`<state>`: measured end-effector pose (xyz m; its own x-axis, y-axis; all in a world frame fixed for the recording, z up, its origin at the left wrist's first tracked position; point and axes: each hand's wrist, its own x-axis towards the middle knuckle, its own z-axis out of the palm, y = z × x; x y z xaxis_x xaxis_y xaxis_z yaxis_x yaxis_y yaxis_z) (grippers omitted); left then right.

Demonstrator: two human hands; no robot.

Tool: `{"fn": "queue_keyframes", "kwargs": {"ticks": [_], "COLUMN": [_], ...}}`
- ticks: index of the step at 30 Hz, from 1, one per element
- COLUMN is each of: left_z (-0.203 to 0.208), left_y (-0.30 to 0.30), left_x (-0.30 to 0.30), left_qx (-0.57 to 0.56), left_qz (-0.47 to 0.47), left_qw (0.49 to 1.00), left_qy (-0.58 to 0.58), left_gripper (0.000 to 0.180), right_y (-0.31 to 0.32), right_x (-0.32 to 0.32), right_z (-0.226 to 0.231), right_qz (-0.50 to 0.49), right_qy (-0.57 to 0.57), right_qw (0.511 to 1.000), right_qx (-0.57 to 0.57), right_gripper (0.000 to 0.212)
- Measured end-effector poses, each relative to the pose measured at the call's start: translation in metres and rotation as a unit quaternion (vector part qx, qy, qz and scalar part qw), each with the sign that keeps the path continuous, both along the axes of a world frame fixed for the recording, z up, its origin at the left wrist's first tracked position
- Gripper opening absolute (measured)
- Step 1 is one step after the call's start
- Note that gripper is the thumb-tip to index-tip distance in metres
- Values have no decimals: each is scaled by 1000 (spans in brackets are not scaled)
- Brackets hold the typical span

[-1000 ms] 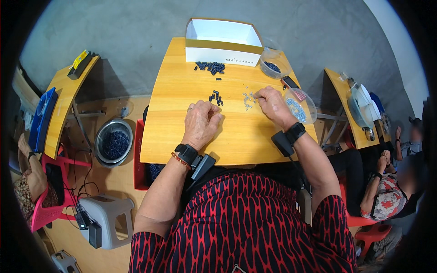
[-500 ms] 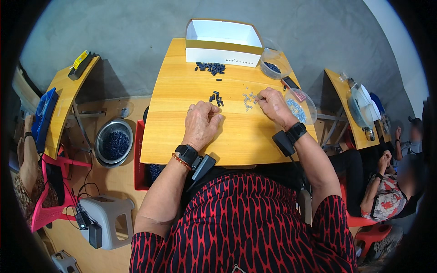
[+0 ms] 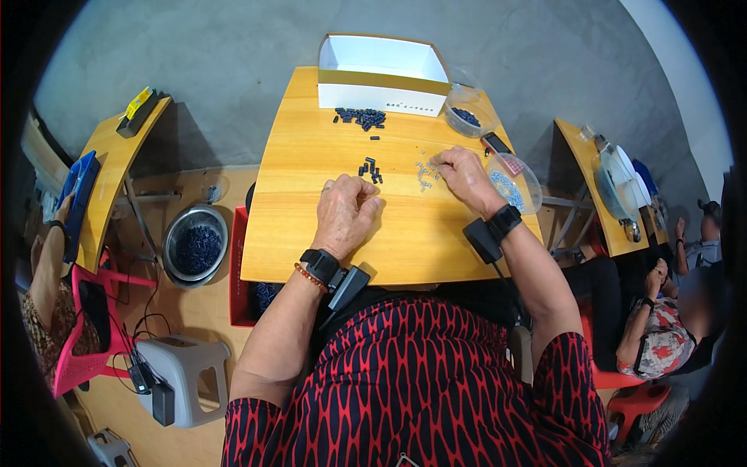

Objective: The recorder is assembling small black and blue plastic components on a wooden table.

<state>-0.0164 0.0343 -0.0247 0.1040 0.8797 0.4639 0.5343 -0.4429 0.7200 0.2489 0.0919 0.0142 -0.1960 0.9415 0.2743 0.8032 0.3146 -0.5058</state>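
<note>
Fingers are curled inward on the bare left hand (image 3: 343, 212), and whether anything is held cannot be told. On the bare right hand (image 3: 467, 181), the fingertips are bunched beside small, silvery pieces (image 3: 424, 176); its hold cannot be told either. Short, dark cylinders (image 3: 373, 169) are scattered just beyond the left hand, on the yellow wooden table (image 3: 292, 187).

Hands (image 3: 344, 212) (image 3: 467, 179): whether holding anything, hidden. Silvery bits (image 3: 426, 176) too small to identify.
</note>
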Motion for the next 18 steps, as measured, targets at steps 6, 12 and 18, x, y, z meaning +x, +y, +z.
{"fn": "queue_keyframes", "kwargs": {"ticks": [6,12,18], "left_z": [2,2,1], "left_y": [-1,-2,-1], "left_x": [-1,0,-1], "left_qx": [-5,-12,-4], "left_qz": [-1,0,-2], "left_qw": [1000,1000,1000], "left_qy": [4,-4,1], "left_gripper": [15,14,14], "right_y": [3,-5,-11], "right_x": [-2,-6,-16], "right_z": [-3,7,2], "right_qz": [31,23,52], "right_qy": [-58,27,-89], "right_qw": [998,999,995], "right_qx": [14,-12,3], "right_gripper": [20,22,22]}}
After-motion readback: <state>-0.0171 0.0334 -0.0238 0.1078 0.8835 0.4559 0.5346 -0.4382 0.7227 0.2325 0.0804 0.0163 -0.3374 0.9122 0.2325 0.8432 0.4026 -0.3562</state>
